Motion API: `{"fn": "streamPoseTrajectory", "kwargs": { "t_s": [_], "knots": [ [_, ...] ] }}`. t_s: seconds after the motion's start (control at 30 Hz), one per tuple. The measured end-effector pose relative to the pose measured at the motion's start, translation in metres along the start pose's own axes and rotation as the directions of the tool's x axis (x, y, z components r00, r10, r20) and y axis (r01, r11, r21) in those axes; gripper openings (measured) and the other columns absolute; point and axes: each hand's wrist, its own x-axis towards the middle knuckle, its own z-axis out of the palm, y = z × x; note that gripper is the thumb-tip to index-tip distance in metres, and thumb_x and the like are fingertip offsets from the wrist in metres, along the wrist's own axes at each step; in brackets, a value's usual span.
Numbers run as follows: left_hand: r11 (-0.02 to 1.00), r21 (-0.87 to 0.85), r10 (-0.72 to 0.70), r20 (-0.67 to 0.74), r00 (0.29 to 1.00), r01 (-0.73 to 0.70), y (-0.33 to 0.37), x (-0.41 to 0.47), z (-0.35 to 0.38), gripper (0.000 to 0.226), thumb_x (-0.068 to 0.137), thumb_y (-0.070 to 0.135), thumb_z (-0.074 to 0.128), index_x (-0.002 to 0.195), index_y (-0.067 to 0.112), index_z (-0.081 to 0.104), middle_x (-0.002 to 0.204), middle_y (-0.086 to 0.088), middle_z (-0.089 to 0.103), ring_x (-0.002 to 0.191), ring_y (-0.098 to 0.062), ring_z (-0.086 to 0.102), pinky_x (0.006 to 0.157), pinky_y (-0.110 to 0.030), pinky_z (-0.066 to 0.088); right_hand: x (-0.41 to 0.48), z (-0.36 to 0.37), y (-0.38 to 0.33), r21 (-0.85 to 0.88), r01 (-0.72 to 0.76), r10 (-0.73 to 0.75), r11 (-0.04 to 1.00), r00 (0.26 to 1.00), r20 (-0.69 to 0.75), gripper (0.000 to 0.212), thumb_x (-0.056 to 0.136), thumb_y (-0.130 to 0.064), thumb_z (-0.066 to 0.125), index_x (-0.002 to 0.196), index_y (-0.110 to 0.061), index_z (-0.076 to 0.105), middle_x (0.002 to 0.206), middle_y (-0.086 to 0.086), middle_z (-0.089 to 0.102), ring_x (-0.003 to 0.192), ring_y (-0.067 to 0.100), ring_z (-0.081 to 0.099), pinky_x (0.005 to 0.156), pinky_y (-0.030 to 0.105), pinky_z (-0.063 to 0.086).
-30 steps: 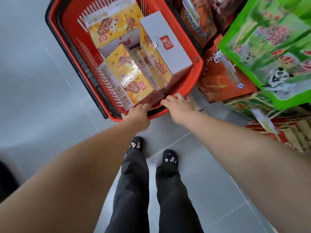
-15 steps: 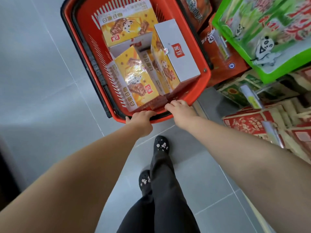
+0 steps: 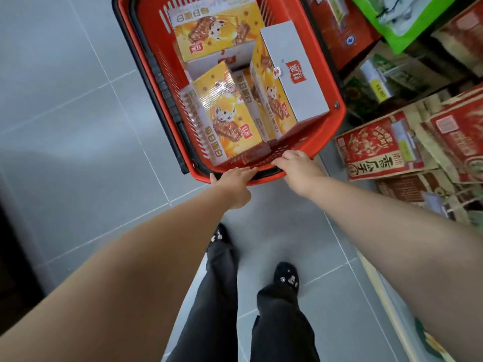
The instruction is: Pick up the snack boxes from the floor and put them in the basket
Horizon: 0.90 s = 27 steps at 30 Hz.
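Curled over the near rim of the red basket [image 3: 337, 118], both hands held it side by side: the left hand [image 3: 232, 178] had its fingers laid over the edge and its thumb tucked below on the outside, and the right hand [image 3: 298, 165], just beside it, hooked its fingers over the rim into the slotted wall. Both bare forearms reached forward above dark trouser legs [image 3: 222, 296] and a black shoe [image 3: 286, 276] with small pale charms, standing on a grey tiled floor [image 3: 78, 126]. Whether the basket rested on that floor or hung lifted could not be told. Inside it, closest to the hands, a yellow snack box [image 3: 224, 113] lay tilted with its printed face up, leaning against the near wall. Just to its right a second yellow box [image 3: 269, 100] stood on its edge, pressed against a box with a plain white face [image 3: 295, 71] bearing a small red logo, which leaned on the basket's right wall. Farther in, a third yellow box [image 3: 214, 30] lay flat against the far end. A black handle [image 3: 167, 95] lay folded along the basket's left rim. Beyond the right wall, red packages [image 3: 376, 145] crowded low shelves, and a green bag [image 3: 402, 19] showed in the far corner.
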Motion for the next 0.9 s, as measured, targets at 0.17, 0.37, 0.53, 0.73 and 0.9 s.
{"fn": "streamPoseTrajectory", "kwargs": {
  "t_s": [0.17, 0.37, 0.53, 0.73, 0.9],
  "knots": [
    [0.998, -0.045, -0.043, -0.060, 0.997, 0.040, 0.023, -0.017, 0.056, 0.071, 0.089, 0.005, 0.040, 0.150, 0.036, 0.019, 0.160, 0.012, 0.016, 0.149, -0.014, 0.007, 0.114, -0.062, -0.005, -0.042, 0.028, 0.018, -0.013, 0.043, -0.043, 0.999, 0.999, -0.010, 0.050, 0.090, 0.001, 0.045, 0.134, -0.023, 0.049, 0.128, 0.008, 0.045, 0.125, 0.032, 0.036, 0.099, 0.049, 0.042],
    [0.995, -0.073, -0.072, -0.057, 0.996, 0.068, 0.051, -0.039, 0.115, 0.070, 0.090, 0.005, 0.038, 0.151, 0.035, 0.019, 0.160, 0.012, 0.014, 0.149, -0.014, 0.005, 0.115, -0.059, -0.006, -0.092, 0.061, 0.042, -0.054, 0.070, -0.070, 0.996, 0.998, 0.000, 0.053, 0.086, 0.004, 0.049, 0.133, -0.022, 0.049, 0.126, 0.007, 0.045, 0.123, 0.033, 0.037, 0.096, 0.048, 0.044],
    [0.994, -0.097, -0.056, -0.017, 0.998, 0.054, 0.076, -0.058, 0.159, 0.069, 0.091, 0.006, 0.039, 0.152, 0.032, 0.018, 0.160, 0.011, 0.013, 0.149, -0.015, 0.004, 0.114, -0.060, -0.006, -0.135, 0.084, 0.062, -0.064, 0.073, -0.071, 0.995, 0.997, 0.025, 0.050, 0.088, 0.001, 0.051, 0.133, -0.021, 0.049, 0.129, 0.008, 0.045, 0.124, 0.033, 0.036, 0.098, 0.049, 0.043],
    [0.987, -0.153, -0.030, 0.074, 0.997, 0.041, 0.098, -0.078, 0.201, 0.068, 0.092, 0.006, 0.036, 0.152, 0.031, 0.015, 0.161, 0.012, 0.008, 0.150, -0.014, 0.000, 0.114, -0.060, -0.008, -0.183, 0.106, 0.080, -0.046, 0.045, -0.041, 0.998, 0.995, 0.088, 0.048, 0.091, -0.003, 0.048, 0.134, -0.023, 0.048, 0.132, 0.007, 0.043, 0.127, 0.032, 0.033, 0.099, 0.047, 0.042],
    [0.982, -0.182, -0.009, 0.157, 0.988, 0.038, 0.112, -0.089, 0.230, 0.068, 0.092, 0.004, 0.035, 0.153, 0.029, 0.015, 0.162, 0.010, 0.004, 0.150, -0.016, -0.004, 0.115, -0.061, -0.007, -0.221, 0.119, 0.092, -0.001, -0.016, 0.016, 1.000, 0.990, 0.140, 0.048, 0.091, -0.011, 0.051, 0.137, -0.027, 0.047, 0.134, 0.004, 0.042, 0.128, 0.028, 0.033, 0.099, 0.042, 0.041]
  ]
}}
